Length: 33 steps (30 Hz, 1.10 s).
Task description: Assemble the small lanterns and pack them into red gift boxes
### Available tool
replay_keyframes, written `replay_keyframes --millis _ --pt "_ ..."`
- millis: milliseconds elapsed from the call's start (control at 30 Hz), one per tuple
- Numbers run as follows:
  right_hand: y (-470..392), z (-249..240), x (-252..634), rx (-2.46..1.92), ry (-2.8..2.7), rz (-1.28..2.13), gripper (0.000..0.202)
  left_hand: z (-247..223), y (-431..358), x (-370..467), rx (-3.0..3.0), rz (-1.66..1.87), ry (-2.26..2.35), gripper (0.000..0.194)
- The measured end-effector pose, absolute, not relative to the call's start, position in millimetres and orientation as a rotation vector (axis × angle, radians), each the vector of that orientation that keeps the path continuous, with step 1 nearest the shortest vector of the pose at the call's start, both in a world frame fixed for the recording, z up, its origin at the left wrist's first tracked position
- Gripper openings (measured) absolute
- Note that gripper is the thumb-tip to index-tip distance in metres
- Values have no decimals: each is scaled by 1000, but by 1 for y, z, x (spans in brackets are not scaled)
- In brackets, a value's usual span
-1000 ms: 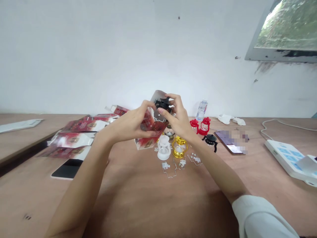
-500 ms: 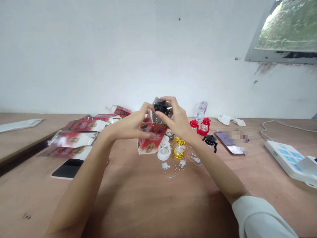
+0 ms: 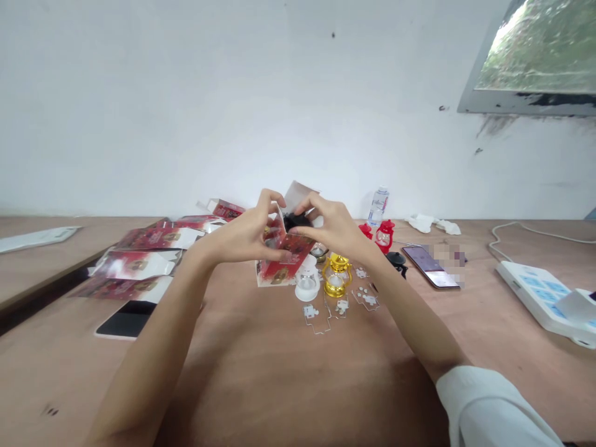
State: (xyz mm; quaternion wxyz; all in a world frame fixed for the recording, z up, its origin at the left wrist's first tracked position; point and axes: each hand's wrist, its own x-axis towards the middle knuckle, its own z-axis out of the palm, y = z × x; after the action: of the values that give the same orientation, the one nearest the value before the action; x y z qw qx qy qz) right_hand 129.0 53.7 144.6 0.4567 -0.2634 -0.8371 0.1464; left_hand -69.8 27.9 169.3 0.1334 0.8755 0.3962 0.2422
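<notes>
The black lantern (image 3: 297, 221) has sunk deeper into the red box (image 3: 285, 270).

The red printed box (image 3: 289, 266) gapes open on top, the black lantern (image 3: 297, 221) mostly inside.

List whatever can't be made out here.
- Lower part of the black object, head view: hidden by the box and right hand.
- Right phone, head view: screen partly pixelated.
- Window, head view: cut off by top and right edges.
- Box's small print, head view: too small, blurred.
</notes>
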Motion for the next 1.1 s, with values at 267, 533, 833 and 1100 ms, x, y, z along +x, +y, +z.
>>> replay_keyframes --millis 267,533,833,1100 --pt "47 156 144 -574 -2197 303 18 170 25 -68 2562 760 1055 58" --pt "53 155 149 -483 -2211 361 16 169 24 -65 2579 797 1031 62" --pt "47 159 150 -451 -2111 232 22 170 25 -70 2578 899 905 72" --pt "62 153 150 -354 -1726 223 36 177 20 -74 2676 995 927 85"
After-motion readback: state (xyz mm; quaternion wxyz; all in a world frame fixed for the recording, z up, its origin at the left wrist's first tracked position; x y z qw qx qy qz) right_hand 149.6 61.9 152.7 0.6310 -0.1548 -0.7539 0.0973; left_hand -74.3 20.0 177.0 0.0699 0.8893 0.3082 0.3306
